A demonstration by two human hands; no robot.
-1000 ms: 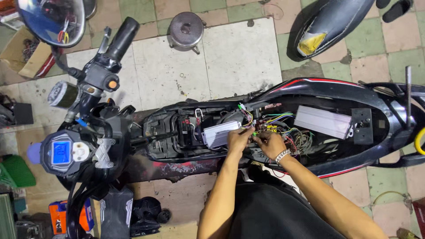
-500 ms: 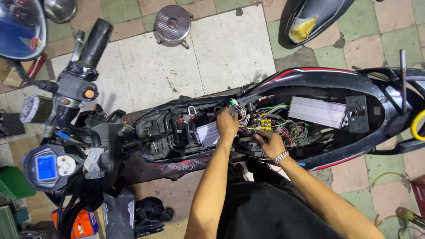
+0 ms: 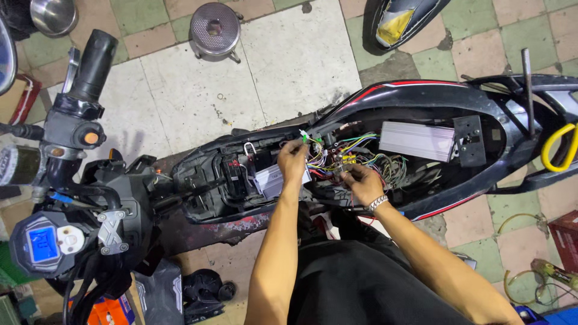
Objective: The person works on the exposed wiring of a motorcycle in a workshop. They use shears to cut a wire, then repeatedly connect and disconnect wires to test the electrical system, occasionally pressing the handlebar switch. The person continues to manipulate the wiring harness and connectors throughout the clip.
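Note:
I look down on a black scooter (image 3: 421, 99) with its seat and panels removed. A tangle of coloured wires (image 3: 355, 157) lies in the open middle bay. My left hand (image 3: 293, 159) pinches wires by a green connector (image 3: 308, 139), just above a small silver box (image 3: 270, 180). My right hand (image 3: 363, 182), with a metal bracelet at the wrist, grips wires with yellow connectors (image 3: 348, 159). A ribbed silver controller box (image 3: 416, 140) sits further right inside the body.
The handlebar grip (image 3: 93, 66) and a lit blue display (image 3: 43, 244) are at the left. A round metal stool (image 3: 215, 27) stands on the tiled floor (image 3: 289, 66). Another scooter's nose (image 3: 400, 24) is at the top, a yellow loop (image 3: 560, 150) at the right.
The view has shifted a little, so the scooter sits lower and further left. My left hand rose slightly toward the green connector; my right hand stays on the wires.

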